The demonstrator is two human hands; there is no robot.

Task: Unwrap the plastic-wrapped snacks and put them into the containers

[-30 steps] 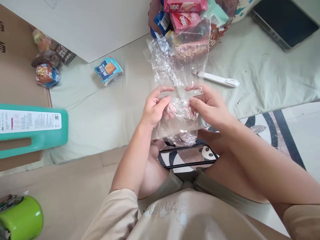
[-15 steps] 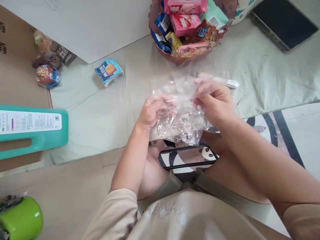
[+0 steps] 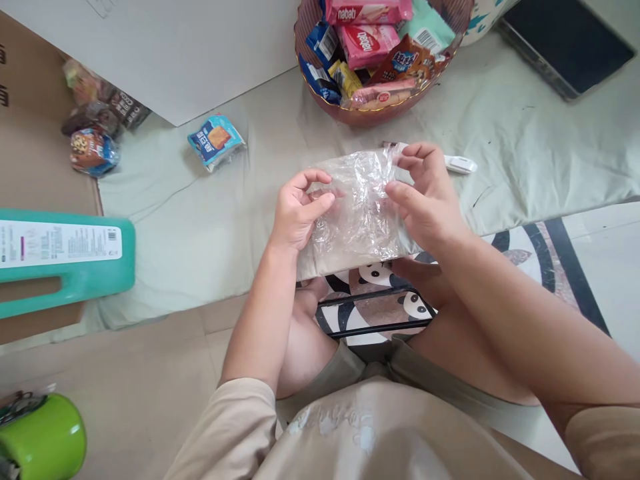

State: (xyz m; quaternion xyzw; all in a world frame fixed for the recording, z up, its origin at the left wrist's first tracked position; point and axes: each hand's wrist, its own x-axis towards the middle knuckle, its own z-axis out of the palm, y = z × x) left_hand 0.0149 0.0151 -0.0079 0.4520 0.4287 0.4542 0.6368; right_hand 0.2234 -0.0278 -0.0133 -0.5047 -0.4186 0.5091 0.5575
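— Hands?
— I see the left hand [image 3: 295, 217] and right hand [image 3: 425, 203] each pinching a side of the clear bag [image 3: 357, 213], fingers curled.
— Location?
— Just below the snack basket [image 3: 373, 113], above the cloth [image 3: 200, 227].

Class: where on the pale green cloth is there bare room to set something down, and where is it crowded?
Bare cloth lies between the blue snack packet, the teal jug and the left hand. Another patch sits right of the white pen. The snack bowl is crowded.
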